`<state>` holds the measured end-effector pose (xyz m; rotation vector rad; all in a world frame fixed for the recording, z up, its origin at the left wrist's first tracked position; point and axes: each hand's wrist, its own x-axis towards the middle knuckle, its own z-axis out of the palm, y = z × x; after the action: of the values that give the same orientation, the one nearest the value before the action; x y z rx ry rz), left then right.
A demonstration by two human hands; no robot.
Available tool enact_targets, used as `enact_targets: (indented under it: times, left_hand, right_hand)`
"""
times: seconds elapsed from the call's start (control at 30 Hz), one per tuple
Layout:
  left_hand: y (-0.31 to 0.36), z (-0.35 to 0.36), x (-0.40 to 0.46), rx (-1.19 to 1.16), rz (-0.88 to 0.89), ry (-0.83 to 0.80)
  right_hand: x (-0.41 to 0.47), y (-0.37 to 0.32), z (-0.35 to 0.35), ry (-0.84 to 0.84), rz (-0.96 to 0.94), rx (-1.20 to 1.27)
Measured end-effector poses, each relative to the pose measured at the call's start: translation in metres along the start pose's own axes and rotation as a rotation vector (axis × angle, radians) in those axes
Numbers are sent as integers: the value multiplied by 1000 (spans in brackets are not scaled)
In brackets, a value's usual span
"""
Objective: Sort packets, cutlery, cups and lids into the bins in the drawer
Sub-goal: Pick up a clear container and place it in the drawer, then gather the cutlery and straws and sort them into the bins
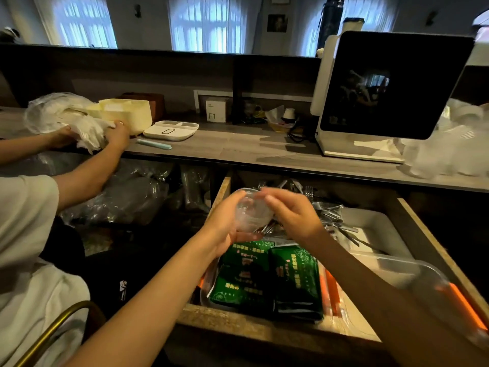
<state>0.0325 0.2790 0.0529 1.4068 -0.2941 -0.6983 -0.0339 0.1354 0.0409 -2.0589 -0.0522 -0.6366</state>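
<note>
Over the open wooden drawer [434, 234] my left hand [225, 221] grips a small clear plastic cup [250, 207] from the left side. My right hand [293, 210] is at the cup's right side, fingers curled over its rim. Below the hands, green packets [267, 274] lie in a clear bin [404, 271] with orange strips at its edges. Metal cutlery [330, 215] is piled behind the hands, partly in a white bin [375, 229].
A second person at the left handles white plastic bags [87, 133] on the counter [238, 147]. A white scale [170, 130], a blue pen [154, 144], a dark-fronted white appliance [383, 94] and clear plastic bags [449, 144] stand on the counter. A chair rail [53, 329] is at bottom left.
</note>
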Motion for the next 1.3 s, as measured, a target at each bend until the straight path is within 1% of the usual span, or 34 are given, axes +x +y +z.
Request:
enact_targets:
  times: [0.03, 0.07, 0.13, 0.17, 0.2, 0.27, 0.33, 0.43, 0.5, 0.6, 0.67, 0.73, 0.8, 0.87, 0.93, 0.97, 1.03, 1.1, 1.17, 1.23, 1.3]
  left_hand:
    - [3, -4, -1, -30, 2, 2]
    - [-1, -3, 0, 10, 25, 8]
    - [-16, 2, -5, 71, 40, -30]
    - [-18, 3, -9, 101, 46, -29]
    - [-19, 0, -11, 144, 62, -16]
    - [-26, -5, -12, 289, 83, 46]
    - [-34, -11, -15, 453, 112, 54]
    - [-43, -25, -16, 634, 91, 42]
    - [-49, -32, -13, 717, 77, 16]
    - [-50, -34, -9, 764, 168, 29]
    - [-44, -27, -10, 804, 270, 82]
    - [-33, -15, -10, 785, 360, 110]
    - [-24, 0, -8, 743, 404, 80]
    - [-17, 20, -2, 708, 429, 28]
    - [-13, 39, 10, 730, 415, -27]
    - [-10, 49, 16, 763, 395, -58]
    - [-5, 69, 33, 787, 321, -124]
    - [1, 82, 56, 796, 226, -137]
    - [5, 86, 84, 824, 128, -127]
    - [4, 81, 108, 844, 50, -139]
    - [0, 74, 127, 919, -27, -92]
  right_hand:
    - [-2, 1, 2, 108, 51, 40]
    - [-4, 1, 5, 159, 132, 72]
    - [-8, 2, 14, 112, 320, 206]
    - [-11, 4, 19, 81, 377, 271]
    - [-16, 3, 24, 70, 394, 310]
    - [-24, 3, 29, 96, 397, 243]
    - [-31, 8, 33, 112, 426, 128]
    - [-41, 17, 38, 34, 490, 0]
    - [-45, 22, 40, 10, 464, -95]
    - [-46, 18, 29, 3, 425, -175]
    - [-44, 13, 14, 58, 402, -163]
    - [-43, 10, -7, 178, 366, -99]
    - [-39, 14, -34, 310, 377, -21]
    - [-38, 27, -64, 415, 425, 5]
    - [-39, 46, -93, 488, 467, -20]
    - [-40, 58, -106, 495, 492, -64]
    - [-41, 81, -126, 399, 552, -231]
    - [-40, 97, -134, 273, 611, -347]
    - [-36, 106, -133, 199, 639, -311]
    - [-26, 112, -126, 139, 607, -312]
    - [-13, 116, -117, 62, 570, -311]
